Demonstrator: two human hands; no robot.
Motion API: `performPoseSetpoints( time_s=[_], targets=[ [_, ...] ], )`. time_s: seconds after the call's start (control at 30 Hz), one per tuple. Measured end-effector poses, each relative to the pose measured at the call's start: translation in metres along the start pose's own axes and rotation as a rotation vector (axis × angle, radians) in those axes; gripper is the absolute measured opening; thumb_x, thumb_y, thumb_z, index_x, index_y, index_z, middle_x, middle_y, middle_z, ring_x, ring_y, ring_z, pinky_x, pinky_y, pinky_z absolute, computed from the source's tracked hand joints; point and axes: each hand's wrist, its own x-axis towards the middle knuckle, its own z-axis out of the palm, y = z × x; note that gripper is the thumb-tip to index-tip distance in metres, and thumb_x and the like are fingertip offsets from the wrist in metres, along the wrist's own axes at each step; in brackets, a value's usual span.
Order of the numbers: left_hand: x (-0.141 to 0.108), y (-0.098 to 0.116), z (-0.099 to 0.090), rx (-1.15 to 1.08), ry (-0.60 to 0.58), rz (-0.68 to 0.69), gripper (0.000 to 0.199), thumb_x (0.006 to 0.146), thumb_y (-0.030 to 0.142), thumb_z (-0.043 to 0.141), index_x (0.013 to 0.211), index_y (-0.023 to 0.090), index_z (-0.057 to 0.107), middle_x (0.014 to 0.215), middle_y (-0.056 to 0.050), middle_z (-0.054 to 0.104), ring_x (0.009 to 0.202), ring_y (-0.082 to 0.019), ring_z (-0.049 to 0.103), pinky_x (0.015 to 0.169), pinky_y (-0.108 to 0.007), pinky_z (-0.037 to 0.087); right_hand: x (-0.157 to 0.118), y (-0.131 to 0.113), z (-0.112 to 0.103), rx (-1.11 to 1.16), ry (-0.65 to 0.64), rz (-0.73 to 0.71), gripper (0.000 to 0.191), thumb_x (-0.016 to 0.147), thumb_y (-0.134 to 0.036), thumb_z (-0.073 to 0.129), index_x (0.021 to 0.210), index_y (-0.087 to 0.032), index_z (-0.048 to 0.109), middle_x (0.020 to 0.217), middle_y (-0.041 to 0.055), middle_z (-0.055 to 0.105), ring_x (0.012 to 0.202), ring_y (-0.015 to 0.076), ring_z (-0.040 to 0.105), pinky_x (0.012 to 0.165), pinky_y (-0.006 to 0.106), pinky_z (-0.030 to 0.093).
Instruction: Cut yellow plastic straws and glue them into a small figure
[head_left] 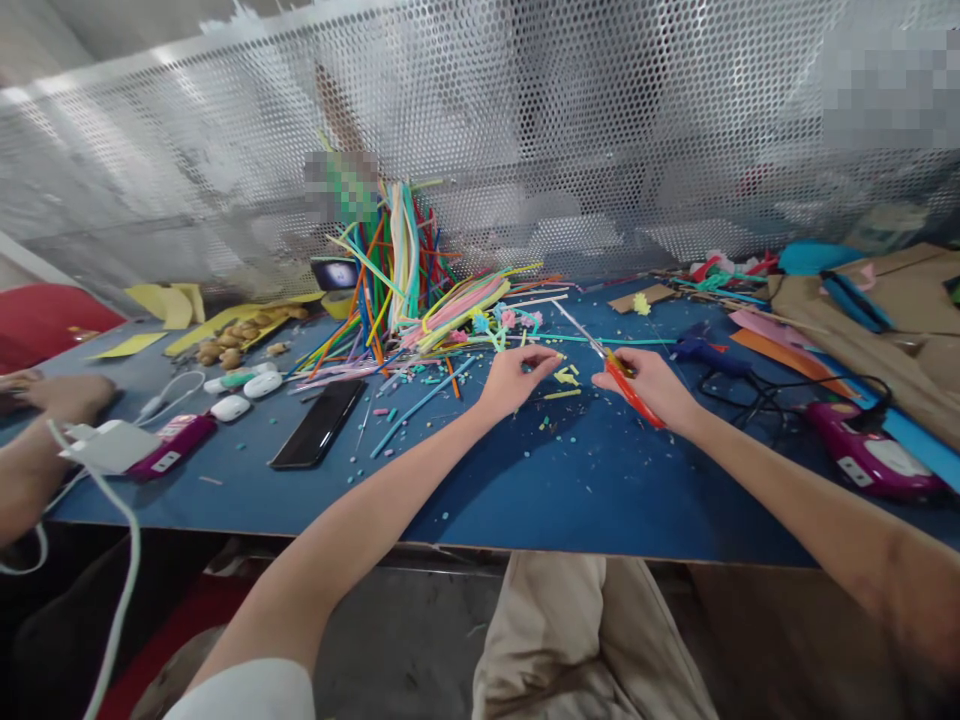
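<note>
White sleeve [244, 690], scissors [631, 390] in right hand [660, 385]

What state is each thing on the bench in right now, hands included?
Left hand: fingertips together at a tiny yellow bit
Right hand: closed on scissors
Scissors: held, blade opening unclear
Phone: flat, screen dark
Yellow pieces: short, loose
Left purple power strip: white charger attached
Right purple power strip: black plug attached

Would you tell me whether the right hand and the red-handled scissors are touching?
Touching. The head view shows the right hand gripping the red-handled scissors, its fingers against the handles.
</note>
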Motion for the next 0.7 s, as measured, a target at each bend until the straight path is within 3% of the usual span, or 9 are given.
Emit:
performPoseSetpoints(
  time_s=[0.1, 0.2, 0.3, 0.47, 0.6, 0.7],
  targets=[
    [0.004, -0.010, 0.003, 0.234, -0.012, 0.085, 0.022, 0.089, 0.040, 0.062, 0.093, 0.022, 0.074, 0.094, -0.001, 0.075, 0.076, -0.013, 0.065, 0.073, -0.026, 0.050, 0.002, 0.005, 0.001, 0.081, 0.031, -0.006, 0.036, 0.073, -0.050, 0.073, 0.075, -0.019, 0.055, 0.063, -0.0046, 0.044, 0.056, 0.0109, 0.038, 0.051, 0.026, 0.030],
    [0.008, -0.015, 0.003, 0.333, -0.046, 0.134, 0.020, 0.092, 0.034, 0.059, 0.106, 0.025, 0.071, 0.096, 0.001, 0.075, 0.084, -0.014, 0.066, 0.079, -0.026, 0.050, 0.001, 0.004, 0.002, 0.147, 0.027, 0.008, 0.038, 0.071, -0.051, 0.076, 0.075, -0.019, 0.057, 0.061, -0.0051, 0.045, 0.053, 0.0101, 0.038, 0.049, 0.026, 0.029],
    [0.013, -0.018, -0.006, 0.461, -0.001, 0.166, 0.023, 0.094, 0.031, 0.055, 0.113, 0.026, 0.068, 0.102, 0.000, 0.073, 0.095, -0.016, 0.066, 0.089, -0.029, 0.048, 0.000, 0.003, 0.004, 0.193, 0.029, 0.032, 0.038, 0.070, -0.051, 0.077, 0.075, -0.019, 0.058, 0.059, -0.0053, 0.045, 0.051, 0.0096, 0.038, 0.047, 0.026, 0.029],
    [0.020, -0.027, -0.028, 0.774, 0.125, 0.043, 0.019, 0.091, 0.035, 0.057, 0.095, 0.023, 0.071, 0.105, -0.005, 0.070, 0.103, -0.023, 0.060, 0.098, -0.036, 0.042, 0.001, 0.004, 0.003, 0.236, 0.072, 0.037, 0.038, 0.069, -0.051, 0.077, 0.075, -0.019, 0.059, 0.059, -0.0046, 0.046, 0.050, 0.0098, 0.039, 0.047, 0.026, 0.032],
    [0.021, -0.034, -0.032, 0.945, 0.081, -0.080, 0.027, 0.086, 0.047, 0.060, 0.081, 0.023, 0.071, 0.094, -0.007, 0.069, 0.105, -0.029, 0.058, 0.097, -0.045, 0.039, 0.003, 0.004, 0.000, 0.280, 0.108, 0.058, 0.039, 0.068, -0.051, 0.077, 0.077, -0.019, 0.059, 0.057, -0.0053, 0.044, 0.048, 0.0095, 0.037, 0.045, 0.026, 0.032],
    [0.022, -0.035, -0.029, 1.000, 0.041, -0.101, 0.023, 0.084, 0.043, 0.062, 0.078, 0.022, 0.071, 0.094, -0.007, 0.070, 0.105, -0.031, 0.057, 0.097, -0.047, 0.039, 0.002, 0.003, 0.001, 0.284, 0.111, 0.045, 0.038, 0.068, -0.051, 0.077, 0.078, -0.019, 0.059, 0.056, -0.0055, 0.043, 0.048, 0.0093, 0.036, 0.045, 0.026, 0.032]
  ],
)
